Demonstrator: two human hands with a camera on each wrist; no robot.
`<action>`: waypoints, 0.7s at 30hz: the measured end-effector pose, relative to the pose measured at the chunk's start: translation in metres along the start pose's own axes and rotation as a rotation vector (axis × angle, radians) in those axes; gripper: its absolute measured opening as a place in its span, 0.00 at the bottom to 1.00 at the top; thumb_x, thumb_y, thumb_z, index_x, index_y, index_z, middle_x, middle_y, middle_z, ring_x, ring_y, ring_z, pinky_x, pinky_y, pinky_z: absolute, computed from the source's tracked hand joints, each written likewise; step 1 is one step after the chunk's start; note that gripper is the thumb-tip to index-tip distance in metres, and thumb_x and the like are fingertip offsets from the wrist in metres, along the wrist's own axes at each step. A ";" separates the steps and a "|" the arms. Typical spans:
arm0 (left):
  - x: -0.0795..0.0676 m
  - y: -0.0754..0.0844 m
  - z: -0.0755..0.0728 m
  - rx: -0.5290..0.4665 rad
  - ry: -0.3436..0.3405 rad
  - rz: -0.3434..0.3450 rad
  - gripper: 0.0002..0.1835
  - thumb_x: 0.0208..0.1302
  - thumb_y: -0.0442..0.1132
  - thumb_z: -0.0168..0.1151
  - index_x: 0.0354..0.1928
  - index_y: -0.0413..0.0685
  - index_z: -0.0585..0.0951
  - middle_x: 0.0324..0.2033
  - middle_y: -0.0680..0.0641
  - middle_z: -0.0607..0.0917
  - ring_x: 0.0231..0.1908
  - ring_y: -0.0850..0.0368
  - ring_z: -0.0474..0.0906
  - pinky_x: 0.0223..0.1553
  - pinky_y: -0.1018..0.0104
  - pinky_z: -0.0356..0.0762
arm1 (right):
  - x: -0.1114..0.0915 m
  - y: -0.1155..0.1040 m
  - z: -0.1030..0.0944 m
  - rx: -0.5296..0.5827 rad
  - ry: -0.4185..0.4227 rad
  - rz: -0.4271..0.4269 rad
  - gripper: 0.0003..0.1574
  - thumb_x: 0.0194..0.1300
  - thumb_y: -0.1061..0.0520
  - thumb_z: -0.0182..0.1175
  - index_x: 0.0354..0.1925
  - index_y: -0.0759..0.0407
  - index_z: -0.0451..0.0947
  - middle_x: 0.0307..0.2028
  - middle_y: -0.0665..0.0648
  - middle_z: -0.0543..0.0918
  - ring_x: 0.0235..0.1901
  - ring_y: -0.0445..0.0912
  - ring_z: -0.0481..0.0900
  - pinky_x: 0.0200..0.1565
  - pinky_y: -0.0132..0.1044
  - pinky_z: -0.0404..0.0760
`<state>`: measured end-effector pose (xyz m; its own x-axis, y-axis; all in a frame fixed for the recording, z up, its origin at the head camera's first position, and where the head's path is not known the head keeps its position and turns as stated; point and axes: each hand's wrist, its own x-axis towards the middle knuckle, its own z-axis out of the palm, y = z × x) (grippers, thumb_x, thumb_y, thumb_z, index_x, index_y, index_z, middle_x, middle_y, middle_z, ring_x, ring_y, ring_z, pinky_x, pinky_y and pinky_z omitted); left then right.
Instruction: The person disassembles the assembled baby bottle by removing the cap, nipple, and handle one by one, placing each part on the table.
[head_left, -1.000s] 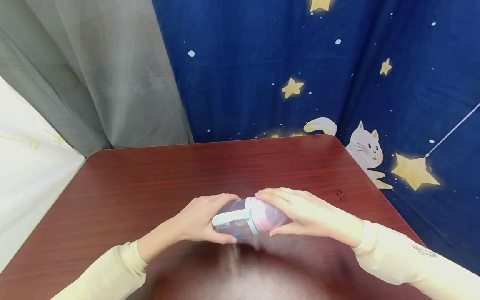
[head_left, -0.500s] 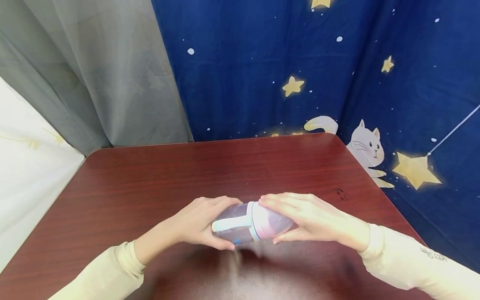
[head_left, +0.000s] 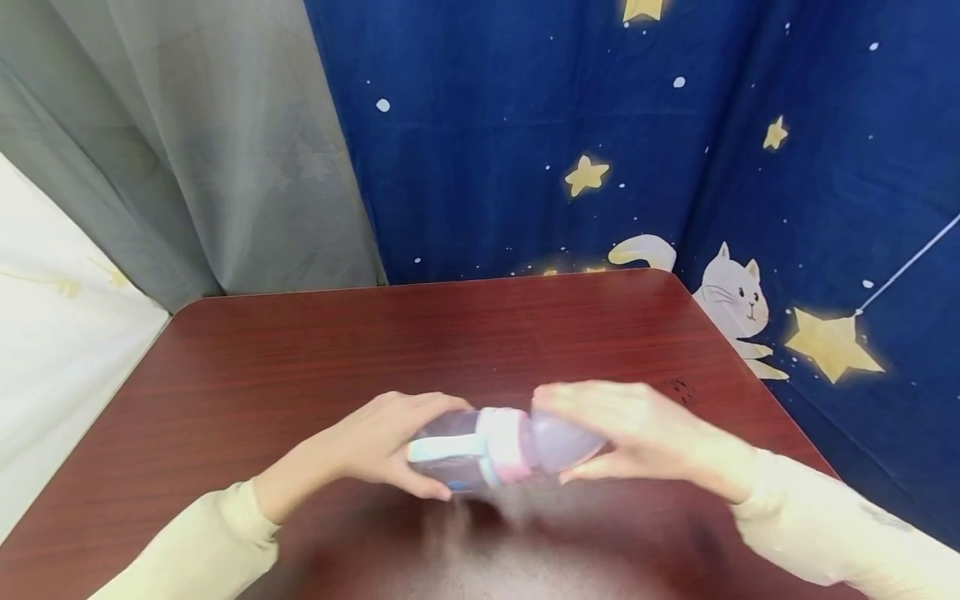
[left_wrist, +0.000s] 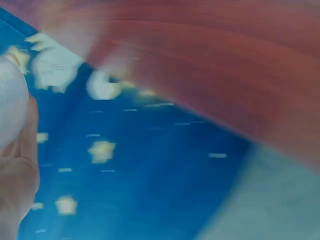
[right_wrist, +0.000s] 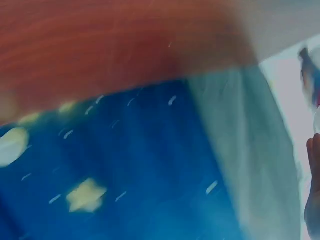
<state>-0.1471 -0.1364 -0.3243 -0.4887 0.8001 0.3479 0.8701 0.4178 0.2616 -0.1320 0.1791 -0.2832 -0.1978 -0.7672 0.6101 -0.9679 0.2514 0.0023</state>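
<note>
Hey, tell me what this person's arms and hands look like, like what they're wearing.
The left hand and right hand are ungloved. Both long sleeves are pale cream, ending near the wrists; the right has a grey marking, too blurred to read.

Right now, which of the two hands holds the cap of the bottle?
The right hand: it holds the domed cap, whereas the left hand grips the bottle by its body, beside the pale handle.

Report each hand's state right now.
Left hand: holding the bottle by its body.
Right hand: holding the translucent cap at the bottle's pink end.
</note>
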 end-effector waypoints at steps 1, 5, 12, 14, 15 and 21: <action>-0.005 -0.004 -0.001 0.001 -0.002 -0.019 0.39 0.39 0.66 0.63 0.53 0.54 0.68 0.39 0.61 0.76 0.29 0.70 0.72 0.29 0.74 0.70 | -0.002 0.002 -0.005 -0.008 0.025 0.018 0.43 0.44 0.38 0.65 0.52 0.64 0.72 0.49 0.57 0.75 0.47 0.46 0.73 0.47 0.32 0.69; -0.020 -0.017 -0.002 -0.005 0.007 -0.073 0.38 0.39 0.64 0.65 0.53 0.54 0.68 0.39 0.61 0.75 0.29 0.69 0.72 0.28 0.72 0.71 | -0.009 0.010 -0.023 -0.035 0.082 0.104 0.44 0.41 0.39 0.67 0.51 0.65 0.72 0.48 0.57 0.76 0.46 0.46 0.74 0.48 0.26 0.65; -0.018 -0.025 0.001 0.015 0.040 -0.078 0.40 0.37 0.62 0.67 0.54 0.55 0.67 0.41 0.61 0.75 0.31 0.69 0.72 0.31 0.69 0.71 | -0.011 0.015 -0.026 -0.064 0.057 0.161 0.46 0.40 0.38 0.68 0.53 0.62 0.71 0.49 0.56 0.75 0.46 0.46 0.73 0.48 0.25 0.64; -0.019 -0.025 0.002 0.022 0.048 -0.083 0.40 0.36 0.62 0.68 0.54 0.55 0.68 0.40 0.62 0.75 0.31 0.69 0.72 0.31 0.69 0.71 | -0.012 0.015 -0.027 -0.066 0.053 0.174 0.46 0.41 0.38 0.67 0.53 0.61 0.71 0.49 0.55 0.75 0.46 0.46 0.73 0.48 0.24 0.64; -0.020 -0.025 0.002 0.024 0.052 -0.083 0.41 0.35 0.61 0.68 0.54 0.55 0.68 0.40 0.62 0.75 0.31 0.69 0.72 0.31 0.69 0.71 | -0.012 0.016 -0.028 -0.065 0.049 0.182 0.46 0.41 0.38 0.67 0.54 0.61 0.71 0.49 0.55 0.75 0.47 0.46 0.72 0.48 0.24 0.64; -0.022 -0.027 0.003 0.035 0.063 -0.087 0.41 0.35 0.63 0.67 0.54 0.55 0.68 0.41 0.62 0.75 0.31 0.69 0.71 0.31 0.69 0.71 | -0.016 0.019 -0.035 -0.071 0.016 0.228 0.47 0.39 0.39 0.69 0.54 0.61 0.70 0.50 0.54 0.74 0.48 0.45 0.71 0.50 0.24 0.61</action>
<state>-0.1597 -0.1636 -0.3418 -0.5649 0.7319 0.3810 0.8251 0.5002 0.2626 -0.1414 0.2167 -0.2657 -0.4073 -0.6764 0.6137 -0.8848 0.4587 -0.0816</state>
